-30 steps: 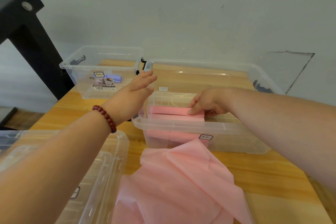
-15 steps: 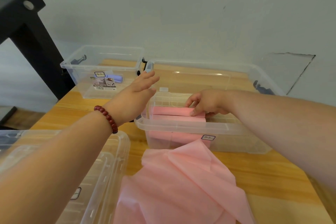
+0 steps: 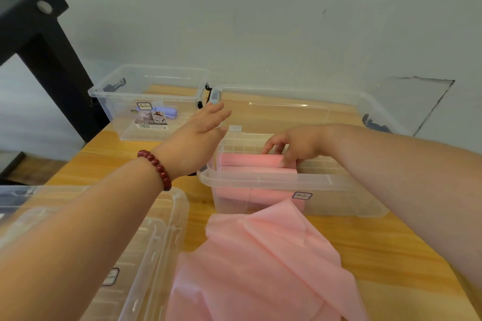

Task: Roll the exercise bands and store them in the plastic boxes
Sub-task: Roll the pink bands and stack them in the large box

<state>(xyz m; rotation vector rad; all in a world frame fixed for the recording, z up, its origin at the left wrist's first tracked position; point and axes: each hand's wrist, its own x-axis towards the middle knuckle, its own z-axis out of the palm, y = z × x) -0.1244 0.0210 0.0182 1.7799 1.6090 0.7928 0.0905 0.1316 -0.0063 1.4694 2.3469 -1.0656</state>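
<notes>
A clear plastic box (image 3: 339, 190) stands mid-table with rolled pink bands (image 3: 250, 161) stacked in its left half. My right hand (image 3: 294, 146) reaches into the box, its fingers curled over the right end of the top roll. My left hand (image 3: 200, 135), with a red bead bracelet on the wrist, hovers flat with straight fingers just left of the box's left wall and holds nothing. A loose, unrolled pink band (image 3: 260, 266) lies crumpled on the table in front of the box.
Another clear box (image 3: 146, 86) at the back left holds a small purple item (image 3: 167, 112). A larger clear box (image 3: 313, 107) sits behind the middle one. Clear boxes or lids (image 3: 161, 237) lie near left. A black frame (image 3: 47, 52) rises at the left, against the wall.
My right hand has shifted slightly right along the top roll and its fingers have curled down over the roll's end. My left hand stays hovering in place.
</notes>
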